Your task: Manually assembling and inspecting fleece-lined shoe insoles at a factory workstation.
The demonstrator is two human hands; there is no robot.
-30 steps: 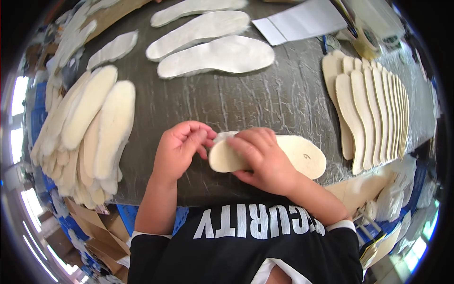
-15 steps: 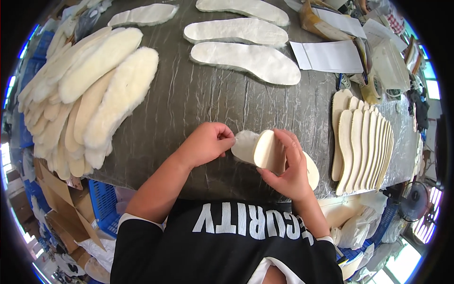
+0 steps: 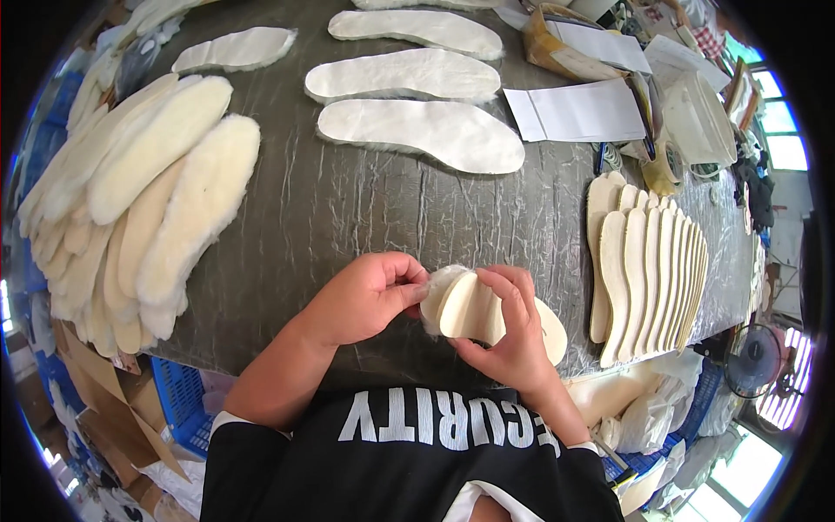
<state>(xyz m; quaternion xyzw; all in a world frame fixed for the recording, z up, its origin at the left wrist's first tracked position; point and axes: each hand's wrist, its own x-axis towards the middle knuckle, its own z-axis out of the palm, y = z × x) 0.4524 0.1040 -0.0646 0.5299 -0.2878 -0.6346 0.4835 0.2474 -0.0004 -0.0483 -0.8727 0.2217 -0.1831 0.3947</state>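
My right hand (image 3: 515, 341) grips a beige insole (image 3: 472, 306) and bends its near-left end up in a curve, thumb below and fingers on top. Under it lies a fluffy white insole (image 3: 442, 280), pale backing upward, at the near edge of the table. My left hand (image 3: 370, 297) pinches the left tip of the fluffy insole between thumb and fingertips. The right end of the beige insole shows flat beyond my right hand. Where the two layers meet beneath that hand is hidden.
Fluffy insoles (image 3: 198, 204) are heaped at the left. Several white-backed insoles (image 3: 422, 132) lie across the far side. A fanned row of beige insoles (image 3: 639, 278) stands at the right, near white paper (image 3: 574, 111) and a plastic tub (image 3: 698, 122). A blue crate (image 3: 180, 391) sits below the table.
The raised end of the beige insole has come left and lower over the fluffy one, covering more of it. Both hands are closer together. The whole view has shifted slightly.
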